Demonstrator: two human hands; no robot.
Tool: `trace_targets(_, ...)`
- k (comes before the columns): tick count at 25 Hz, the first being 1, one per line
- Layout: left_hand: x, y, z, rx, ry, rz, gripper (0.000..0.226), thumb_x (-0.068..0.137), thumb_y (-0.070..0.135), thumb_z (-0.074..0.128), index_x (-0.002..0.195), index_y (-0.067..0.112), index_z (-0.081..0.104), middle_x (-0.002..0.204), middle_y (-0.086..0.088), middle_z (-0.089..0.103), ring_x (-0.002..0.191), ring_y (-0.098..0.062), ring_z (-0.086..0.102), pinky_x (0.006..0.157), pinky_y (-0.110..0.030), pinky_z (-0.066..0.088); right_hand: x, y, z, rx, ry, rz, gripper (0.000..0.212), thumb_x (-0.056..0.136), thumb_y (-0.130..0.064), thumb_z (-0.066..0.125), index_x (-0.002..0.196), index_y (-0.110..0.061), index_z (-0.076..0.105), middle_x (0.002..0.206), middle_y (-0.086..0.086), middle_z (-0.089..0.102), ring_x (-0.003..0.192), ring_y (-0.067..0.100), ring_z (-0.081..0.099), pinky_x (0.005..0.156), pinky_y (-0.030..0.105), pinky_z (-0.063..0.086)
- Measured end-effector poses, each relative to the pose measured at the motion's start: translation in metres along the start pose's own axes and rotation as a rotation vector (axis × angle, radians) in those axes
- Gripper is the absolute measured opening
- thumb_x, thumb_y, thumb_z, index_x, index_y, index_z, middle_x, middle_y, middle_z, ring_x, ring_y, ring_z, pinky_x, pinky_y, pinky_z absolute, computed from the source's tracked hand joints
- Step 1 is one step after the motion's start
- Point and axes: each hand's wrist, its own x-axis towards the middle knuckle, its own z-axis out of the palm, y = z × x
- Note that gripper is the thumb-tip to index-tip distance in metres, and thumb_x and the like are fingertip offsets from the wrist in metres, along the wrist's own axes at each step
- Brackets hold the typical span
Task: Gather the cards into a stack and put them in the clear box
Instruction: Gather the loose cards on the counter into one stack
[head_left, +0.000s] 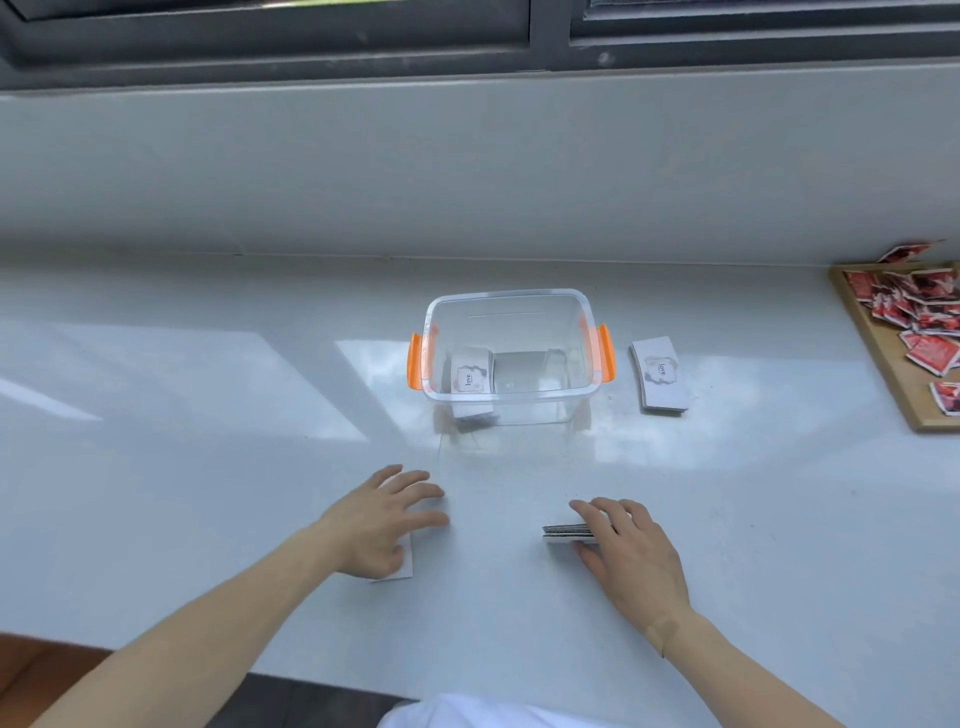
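Clear box (511, 397) with orange handles is set open at the middle of the white counter (208, 415), no lid on it. One stack of cards (471, 376) is seen inside the box at its left side, top card printed "love". A second stack (658, 382) is laid on the counter just beside the box's right handle, slightly fanned. Left hand (382, 525) is pressed flat, fingers spread, on white cards (404, 564) near the front of the counter; nothing is gripped. Right hand (631, 551) is curled over a small pile (567, 532) whose edge is shown at its left, thumb below and fingers on top; a firm grip cannot be told. A wooden tray (878, 353) of red packets (930, 332) is placed at far right, well apart from the box.
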Motion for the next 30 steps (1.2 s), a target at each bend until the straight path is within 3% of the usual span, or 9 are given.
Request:
trace_targets(5,-0.016,-0.033,0.002,0.085,-0.075,-0.005,0.066,0.086,0.028,0.050,0.141,0.050,0.023,0.160,0.008,0.016,0.150,-0.021,0.007,0.122,-0.041,0.009,-0.003,-0.002,-0.001,0.008,-0.007,0.007,0.041,0.075,-0.023,0.080,0.113,-0.020,0.067,0.108,-0.003,0.069,0.102,0.031,0.063,0.062,0.039,0.057)
trace_targets(11,-0.006,-0.036,0.004,0.086,-0.028,-0.001,0.053,0.085,0.036,0.068,0.129,0.038,0.039,0.147,0.004,0.033,0.143,-0.021,0.021,0.112,-0.035,0.027,-0.003,-0.002,0.001,0.012,0.010,0.007,0.044,0.075,-0.026,0.080,0.115,-0.020,0.065,0.114,-0.004,0.068,0.110,0.031,0.060,0.070,0.040,0.057)
trace_targets(15,-0.001,-0.035,0.003,0.045,-0.022,-0.037,0.045,0.086,0.033,0.066,0.123,0.029,0.041,0.131,0.004,0.045,0.131,-0.018,0.034,0.107,-0.033,0.032,-0.003,0.002,0.005,0.018,0.010,0.007,0.047,0.075,-0.030,0.079,0.118,-0.023,0.062,0.118,-0.005,0.066,0.114,0.031,0.058,0.075,0.039,0.056)
trace_targets(19,0.008,-0.022,-0.005,-0.127,0.077,-0.115,0.019,0.098,0.023,0.046,0.117,0.027,0.044,0.113,0.006,0.054,0.111,-0.020,0.049,0.087,-0.030,0.039,-0.002,0.005,0.008,0.006,-0.004,0.020,0.051,0.077,-0.035,0.076,0.124,-0.023,0.059,0.126,-0.003,0.063,0.125,0.032,0.052,0.087,0.042,0.054)
trace_targets(23,0.024,0.013,-0.017,-0.444,0.240,-0.263,0.019,0.099,0.021,0.042,0.116,0.029,0.048,0.111,0.009,0.054,0.099,-0.019,0.055,0.075,-0.035,0.048,-0.002,0.005,0.009,-0.013,-0.025,0.019,0.064,0.080,-0.042,0.071,0.137,-0.025,0.046,0.138,-0.003,0.054,0.134,0.030,0.042,0.098,0.042,0.048)
trace_targets(25,0.039,0.036,-0.021,-0.486,0.341,-0.282,0.023,0.099,0.022,0.044,0.119,0.030,0.053,0.111,0.007,0.055,0.096,-0.017,0.057,0.069,-0.036,0.049,-0.001,0.005,0.007,-0.019,-0.031,0.019,0.070,0.082,-0.045,0.067,0.143,-0.027,0.037,0.145,-0.005,0.048,0.138,0.028,0.037,0.101,0.041,0.045)
trace_targets(30,0.075,0.092,-0.028,-0.720,0.429,-0.220,0.025,0.100,0.020,0.046,0.118,0.032,0.059,0.109,0.003,0.056,0.097,-0.017,0.057,0.074,-0.037,0.052,0.001,0.002,0.004,-0.013,-0.014,0.020,0.083,0.077,-0.047,0.071,0.146,-0.028,0.028,0.151,-0.001,0.040,0.139,0.029,0.035,0.099,0.043,0.046)
